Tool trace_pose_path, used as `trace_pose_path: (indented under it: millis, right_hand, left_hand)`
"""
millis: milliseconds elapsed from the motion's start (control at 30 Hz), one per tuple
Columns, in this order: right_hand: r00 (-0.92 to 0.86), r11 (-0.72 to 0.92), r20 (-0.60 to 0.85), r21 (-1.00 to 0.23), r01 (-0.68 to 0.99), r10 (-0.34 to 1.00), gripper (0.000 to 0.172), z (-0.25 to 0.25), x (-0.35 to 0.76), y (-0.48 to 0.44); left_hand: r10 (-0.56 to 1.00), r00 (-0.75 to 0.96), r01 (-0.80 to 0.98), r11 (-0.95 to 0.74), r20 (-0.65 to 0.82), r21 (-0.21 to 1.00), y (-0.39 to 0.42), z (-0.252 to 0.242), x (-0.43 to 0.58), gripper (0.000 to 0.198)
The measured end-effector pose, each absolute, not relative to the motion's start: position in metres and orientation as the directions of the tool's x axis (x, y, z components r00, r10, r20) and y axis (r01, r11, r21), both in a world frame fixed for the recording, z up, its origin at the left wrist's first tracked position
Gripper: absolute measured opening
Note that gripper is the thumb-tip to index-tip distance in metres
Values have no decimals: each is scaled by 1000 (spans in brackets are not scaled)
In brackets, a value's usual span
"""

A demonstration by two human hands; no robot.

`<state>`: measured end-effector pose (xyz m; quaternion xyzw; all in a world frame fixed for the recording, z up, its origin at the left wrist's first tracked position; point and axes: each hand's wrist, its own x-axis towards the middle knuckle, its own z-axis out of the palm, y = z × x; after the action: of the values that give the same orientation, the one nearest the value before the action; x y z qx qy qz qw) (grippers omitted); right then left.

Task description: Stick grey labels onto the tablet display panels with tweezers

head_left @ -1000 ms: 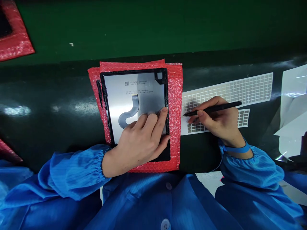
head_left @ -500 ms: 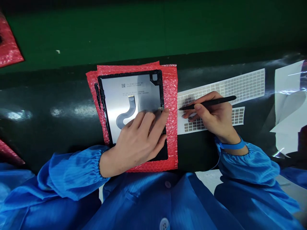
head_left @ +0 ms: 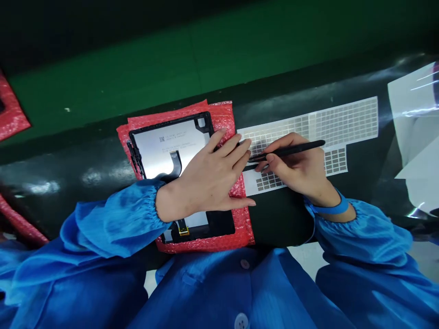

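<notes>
Head view: left hand (head_left: 209,176) lay open, steadying the panel (head_left: 161,144), while right hand (head_left: 298,169) pinched a black stylus (head_left: 295,148) onto the sticker sheet (head_left: 343,121).

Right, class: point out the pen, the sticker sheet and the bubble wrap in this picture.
pen (head_left: 298,147), head view, on the middle of its black barrel.
sticker sheet (head_left: 346,121), head view, on its gridded upper strip.
bubble wrap (head_left: 242,226), head view, on its lower right corner.

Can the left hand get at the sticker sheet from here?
Probably yes. The left hand lies flat over the red bubble wrap, fingertips at the edge of the sticker sheet, nothing between. Only the pen in the right hand crowds that spot.
</notes>
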<state>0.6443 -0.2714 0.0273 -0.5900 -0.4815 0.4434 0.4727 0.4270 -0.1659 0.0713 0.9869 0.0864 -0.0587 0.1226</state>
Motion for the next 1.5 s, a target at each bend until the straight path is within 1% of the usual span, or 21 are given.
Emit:
trace_pose_path:
  millis: [100, 300, 600, 767, 900, 1100, 1200, 1267, 1333, 1400, 1433, 1500]
  right_hand:
    - [157, -90, -64, -983, 161, 985, 20, 29, 642, -270]
    - [130, -100, -80, -982, 162, 988, 22, 32, 641, -270]
    - [128, -135, -116, -980, 149, 985, 22, 34, 643, -270]
    - [145, -123, -104, -984, 125, 984, 22, 30, 644, -271]
    - [145, -156, -138, -981, 118, 980, 23, 29, 644, -271]
    - [122, -145, -134, -985, 89, 983, 16, 30, 645, -266]
    - [117, -143, -137, -989, 42, 984, 14, 32, 649, -264]
    - [146, -142, -141, -990, -3, 979, 15, 38, 651, -264]
    - [213, -132, -136, -991, -35, 968, 18, 49, 652, -263]
    - [291, -93, -100, -995, -38, 951, 18, 64, 649, -261]
    - [326, -63, -70, -997, -31, 943, 17, 73, 646, -259]
    - [359, 10, 6, -1000, -9, 933, 16, 92, 636, -251]
  left_hand:
    - [164, 981, 186, -952, -107, 244, -167, 72, 426, 101]
    - [171, 977, 194, -960, -127, 199, -170, 72, 427, 100]
    - [167, 976, 191, -964, -139, 186, -171, 73, 427, 101]
    - [163, 979, 186, -961, -127, 204, -170, 73, 426, 97]
    - [164, 979, 187, -958, -118, 218, -170, 73, 427, 96]
    - [162, 979, 187, -958, -127, 218, -170, 76, 427, 95]
    - [154, 980, 179, -958, -123, 223, -169, 73, 428, 96]
    - [160, 980, 183, -956, -115, 230, -168, 70, 430, 99]
    - [177, 979, 195, -952, -96, 236, -169, 72, 430, 102]
    - [206, 977, 214, -950, -58, 229, -173, 80, 425, 103]
    - [223, 974, 226, -951, -37, 212, -176, 87, 420, 101]
    - [238, 971, 234, -958, 5, 166, -186, 103, 404, 87]
